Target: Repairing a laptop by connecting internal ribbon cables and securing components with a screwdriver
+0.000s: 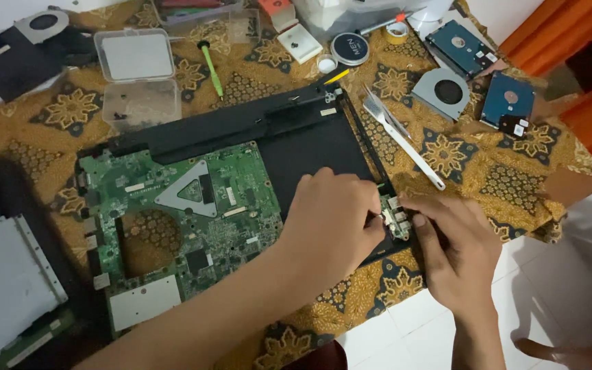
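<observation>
Both hands meet at the near right corner of the black plastic laptop base shell (310, 147). Left hand (330, 223) and right hand (457, 250) pinch the small green connector board (393, 218) between them, beside the large green motherboard (186, 212).

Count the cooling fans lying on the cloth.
2: one grey fan at the upper right between the two blue hard drives, another fan at the top left corner. Others may be hidden.
</observation>
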